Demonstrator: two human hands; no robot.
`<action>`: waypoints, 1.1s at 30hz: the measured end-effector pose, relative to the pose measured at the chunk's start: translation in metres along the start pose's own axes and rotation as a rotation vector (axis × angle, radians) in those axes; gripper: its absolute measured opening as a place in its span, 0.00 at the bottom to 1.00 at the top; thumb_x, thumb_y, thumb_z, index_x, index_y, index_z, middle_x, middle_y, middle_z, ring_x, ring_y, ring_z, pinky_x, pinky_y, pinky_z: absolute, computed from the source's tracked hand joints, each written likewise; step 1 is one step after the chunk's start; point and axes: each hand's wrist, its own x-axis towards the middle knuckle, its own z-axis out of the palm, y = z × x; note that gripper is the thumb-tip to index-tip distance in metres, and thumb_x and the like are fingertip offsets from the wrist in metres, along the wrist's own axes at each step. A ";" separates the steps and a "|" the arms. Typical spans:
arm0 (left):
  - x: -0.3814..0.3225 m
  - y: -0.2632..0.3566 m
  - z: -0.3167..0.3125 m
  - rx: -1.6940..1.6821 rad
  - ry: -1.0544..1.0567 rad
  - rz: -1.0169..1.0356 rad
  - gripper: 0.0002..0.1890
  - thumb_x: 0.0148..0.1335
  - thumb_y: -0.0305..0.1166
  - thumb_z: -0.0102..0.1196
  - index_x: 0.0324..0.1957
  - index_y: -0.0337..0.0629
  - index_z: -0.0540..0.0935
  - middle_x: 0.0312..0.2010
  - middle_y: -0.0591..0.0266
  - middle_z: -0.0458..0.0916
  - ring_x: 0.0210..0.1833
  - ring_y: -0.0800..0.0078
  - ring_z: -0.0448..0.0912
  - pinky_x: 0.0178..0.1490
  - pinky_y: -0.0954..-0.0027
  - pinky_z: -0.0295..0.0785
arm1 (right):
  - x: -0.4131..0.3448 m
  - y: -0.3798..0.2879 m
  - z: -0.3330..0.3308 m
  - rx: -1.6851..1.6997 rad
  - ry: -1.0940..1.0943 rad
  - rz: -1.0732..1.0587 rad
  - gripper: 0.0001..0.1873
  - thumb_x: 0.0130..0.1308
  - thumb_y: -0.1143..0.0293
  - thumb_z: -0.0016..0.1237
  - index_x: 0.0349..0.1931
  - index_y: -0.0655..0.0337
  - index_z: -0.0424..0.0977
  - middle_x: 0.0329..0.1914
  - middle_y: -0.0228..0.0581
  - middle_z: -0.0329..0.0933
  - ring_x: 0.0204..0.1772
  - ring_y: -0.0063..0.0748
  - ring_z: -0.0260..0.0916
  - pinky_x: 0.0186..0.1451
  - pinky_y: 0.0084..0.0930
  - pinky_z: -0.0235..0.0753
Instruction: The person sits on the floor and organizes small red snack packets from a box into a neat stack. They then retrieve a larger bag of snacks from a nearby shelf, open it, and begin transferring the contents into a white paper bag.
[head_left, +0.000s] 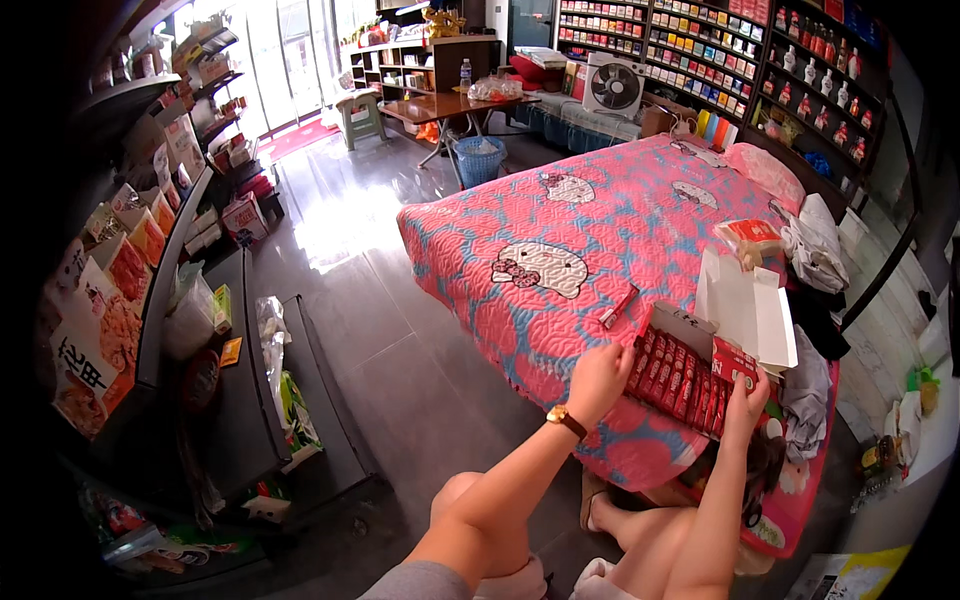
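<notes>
A red display box (686, 371) is tilted over the corner of the bed, packed with several slim red packets (671, 375) in a row. Its grey inner lid (684, 324) stands up along the far side and bears handwriting. My left hand (600, 381), with a watch on the wrist, has its fingers curled at the box's left edge; the fingertips are partly hidden. At the other end, my right hand (748, 397) pinches a red printed panel (729, 360) at the box's right side. One loose red packet (619, 306) lies on the quilt beyond my left hand.
A pink and blue quilted bedspread (480, 225) covers the bed. Behind the box sits an opened white carton (750, 307), near an orange-and-white package (752, 238) and crumpled clothes (814, 251). Stocked shelves (142, 247) line the left. A blue basket (480, 160) stands past the bed.
</notes>
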 end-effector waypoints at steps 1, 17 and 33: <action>0.005 -0.003 0.000 0.000 0.098 0.042 0.12 0.59 0.36 0.51 0.31 0.34 0.76 0.33 0.46 0.76 0.37 0.50 0.74 0.40 0.57 0.69 | 0.000 0.005 0.000 -0.052 0.010 -0.058 0.21 0.61 0.67 0.48 0.52 0.67 0.64 0.54 0.49 0.64 0.56 0.44 0.62 0.59 0.36 0.61; 0.048 -0.072 0.014 0.169 0.314 0.172 0.09 0.56 0.32 0.51 0.31 0.37 0.81 0.42 0.54 0.75 0.44 0.57 0.73 0.47 0.59 0.68 | 0.006 0.002 0.000 -0.016 -0.085 0.207 0.22 0.63 0.59 0.45 0.51 0.65 0.67 0.55 0.47 0.64 0.59 0.43 0.60 0.60 0.34 0.60; 0.030 -0.058 -0.078 -1.094 0.432 -0.356 0.06 0.55 0.25 0.58 0.35 0.36 0.78 0.27 0.70 0.75 0.27 0.85 0.70 0.30 0.83 0.63 | -0.031 -0.053 0.017 0.315 -0.191 0.046 0.17 0.63 0.71 0.45 0.52 0.65 0.66 0.54 0.43 0.62 0.57 0.33 0.60 0.59 0.26 0.62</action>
